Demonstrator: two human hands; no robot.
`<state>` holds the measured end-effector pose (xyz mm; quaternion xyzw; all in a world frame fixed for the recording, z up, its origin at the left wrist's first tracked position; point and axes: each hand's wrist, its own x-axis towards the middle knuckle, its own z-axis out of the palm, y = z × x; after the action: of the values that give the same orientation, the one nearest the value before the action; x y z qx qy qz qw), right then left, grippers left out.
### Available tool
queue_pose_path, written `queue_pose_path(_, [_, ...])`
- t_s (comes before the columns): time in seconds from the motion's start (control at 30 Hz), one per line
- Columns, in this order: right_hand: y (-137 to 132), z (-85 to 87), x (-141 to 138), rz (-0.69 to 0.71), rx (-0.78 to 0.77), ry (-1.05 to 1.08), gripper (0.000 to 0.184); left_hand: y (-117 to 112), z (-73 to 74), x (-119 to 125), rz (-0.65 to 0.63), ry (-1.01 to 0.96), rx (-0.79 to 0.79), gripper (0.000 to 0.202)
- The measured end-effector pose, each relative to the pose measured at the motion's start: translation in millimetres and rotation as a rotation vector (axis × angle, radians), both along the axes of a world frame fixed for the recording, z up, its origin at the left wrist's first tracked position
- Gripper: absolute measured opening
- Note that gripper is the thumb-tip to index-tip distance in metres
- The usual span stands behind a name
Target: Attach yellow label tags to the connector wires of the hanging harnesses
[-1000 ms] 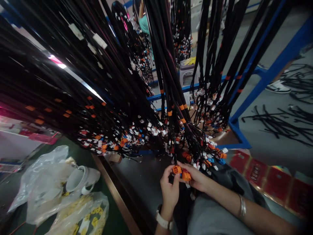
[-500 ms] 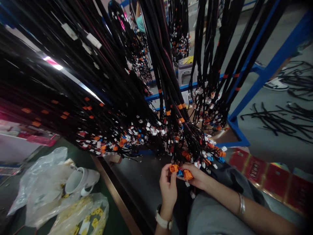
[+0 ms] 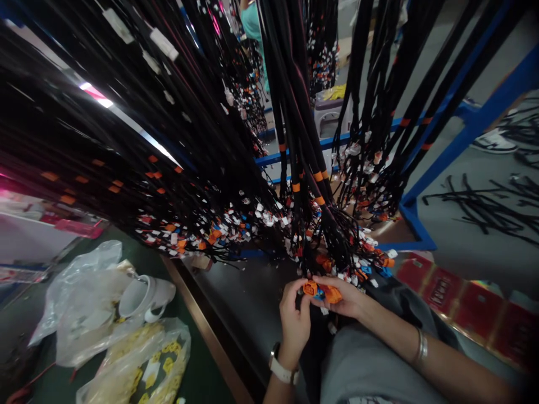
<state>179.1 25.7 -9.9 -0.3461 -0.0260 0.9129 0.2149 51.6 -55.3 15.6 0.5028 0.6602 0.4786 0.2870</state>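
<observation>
My left hand, with a white watch on its wrist, pinches an orange connector between thumb and fingers. Just beside it, my right hand is closed around more orange connectors, with a bit of blue connector showing between the hands. Both hands are close together above my lap. Behind them hang the black cable bundles of a wire harness, banded with orange tape, whose ends carry white, orange and blue connectors. My palms and the wires leading into the held connectors are mostly hidden.
A blue metal frame carries the hanging harnesses. On the green tabletop at left lie a white mug and a clear bag of yellow parts. Red printed cardboard is at right, loose black cables on the floor. Someone's shoe shows beyond.
The view has shifted slightly. The orange connector in my left hand has turned and now sits closer to my right hand and its orange connectors.
</observation>
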Motion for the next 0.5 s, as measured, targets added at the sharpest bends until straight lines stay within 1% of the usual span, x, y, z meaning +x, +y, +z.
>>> queue_pose_path(0.1, [-1.0,0.7,3.1,0.022,-0.01,-0.024,0.008,1.7,0.4,0.4,0.045,-0.066,-0.024,0.024])
queue_pose_path(0.2, [-1.7,5.1,5.2,0.032,-0.016,-0.058,0.012,4.5,6.2,0.7,0.032,-0.142,-0.051,0.026])
queue_pose_path(0.27, [-1.2,10.0,7.1,0.041,-0.031,-0.058,0.013,3.9,17.9,1.3,0.029,-0.188,-0.015,0.026])
queue_pose_path(0.3, [-0.7,13.2,8.8,0.046,-0.039,-0.051,0.013,1.8,26.9,1.6,0.034,-0.213,0.027,0.025])
queue_pose_path(0.37, [0.5,21.0,14.8,0.06,-0.045,-0.025,0.012,-6.9,50.8,1.3,0.036,-0.276,0.123,0.018])
queue_pose_path(0.4, [1.0,25.6,19.5,0.073,-0.04,-0.012,0.013,-13.4,64.7,0.6,-0.012,-0.319,0.139,0.016])
queue_pose_path(0.43, [1.3,30.5,25.6,0.09,-0.028,-0.002,0.014,-21.0,79.0,-0.5,-0.085,-0.367,0.117,0.015])
queue_pose_path(0.47, [1.5,35.3,33.1,0.109,-0.011,0.001,0.016,-29.2,93.1,-1.9,-0.272,-0.395,0.082,0.019])
queue_pose_path(0.5, [1.6,39.7,41.9,0.129,0.011,-0.001,0.018,-37.5,106.2,-3.3,-0.548,-0.402,0.013,0.027])
